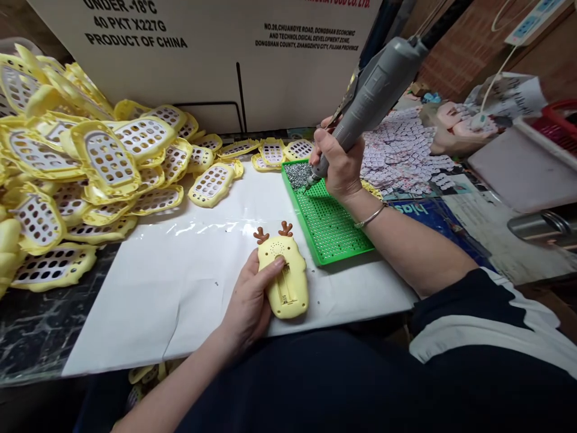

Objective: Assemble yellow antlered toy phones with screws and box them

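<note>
My left hand [252,294] grips a yellow toy phone [295,273] with brown antlers, its back turned up. The thumb lies across the phone, beside its uncovered battery compartment. In my right hand [340,159] is a grey electric screwdriver [376,90], fingers wrapped round its lower body. Its tip points down at the small screws [297,174] heaped in the far left corner of a green perforated tray [338,240]. Whether a screw sits on the tip is too small to tell.
Yellow phone shells [112,156] with white keypad-hole panels pile up at the left. A large printed carton [216,66] stands behind. Many small white pieces [396,150] lie right of the tray. White sheeting [193,270] covers the worktop. A power strip [536,21] is at the upper right.
</note>
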{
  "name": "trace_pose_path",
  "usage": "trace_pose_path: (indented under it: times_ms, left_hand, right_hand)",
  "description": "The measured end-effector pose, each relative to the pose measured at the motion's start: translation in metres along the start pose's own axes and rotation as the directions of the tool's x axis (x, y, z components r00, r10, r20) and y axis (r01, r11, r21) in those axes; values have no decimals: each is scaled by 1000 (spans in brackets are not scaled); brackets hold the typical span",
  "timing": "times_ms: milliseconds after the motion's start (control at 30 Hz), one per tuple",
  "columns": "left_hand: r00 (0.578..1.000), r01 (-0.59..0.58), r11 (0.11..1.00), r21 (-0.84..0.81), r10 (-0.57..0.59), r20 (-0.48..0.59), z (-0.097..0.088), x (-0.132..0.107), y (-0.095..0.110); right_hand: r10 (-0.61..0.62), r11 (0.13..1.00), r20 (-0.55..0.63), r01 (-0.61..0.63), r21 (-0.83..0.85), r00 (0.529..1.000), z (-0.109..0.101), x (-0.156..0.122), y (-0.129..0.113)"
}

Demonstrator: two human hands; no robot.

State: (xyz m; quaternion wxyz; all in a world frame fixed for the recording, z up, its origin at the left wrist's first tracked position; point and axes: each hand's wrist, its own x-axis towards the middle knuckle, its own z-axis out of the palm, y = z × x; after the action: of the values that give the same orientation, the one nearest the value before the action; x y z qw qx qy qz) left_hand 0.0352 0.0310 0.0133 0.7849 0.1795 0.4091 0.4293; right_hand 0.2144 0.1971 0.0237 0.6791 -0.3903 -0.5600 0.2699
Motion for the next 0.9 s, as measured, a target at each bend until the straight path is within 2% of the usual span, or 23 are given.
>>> trace_pose_path:
  times_ms: [300, 400, 500, 633, 767, 900]
  left_hand:
    - [1000, -14, 1000, 12, 14, 14, 0, 0, -2]
    - [999, -30, 999, 29, 29, 26, 0, 0, -4]
    - [999, -42, 999, 30, 41, 28, 0, 1, -5]
    - [997, -70, 997, 7, 70, 44, -1, 3, -7]
    - [992, -99, 995, -17, 100, 72, -3, 4, -8]
    - [991, -96, 995, -12, 96, 89, -4, 4, -9]
  right_hand:
    - [-6, 1000, -59, 8, 29, 998, 4, 0, -31]
    - [-17, 983, -74, 30, 182, 997, 10, -4, -58]
    - [-30, 934, -24, 37, 356, 999, 22, -23, -91]
    - [50, 917, 111, -90, 389, 993, 37, -60, -122]
    - [55, 885, 199, -140, 445, 978, 45, -80, -124]
    - [88, 880, 195, -168, 444, 977, 46, -84, -116]
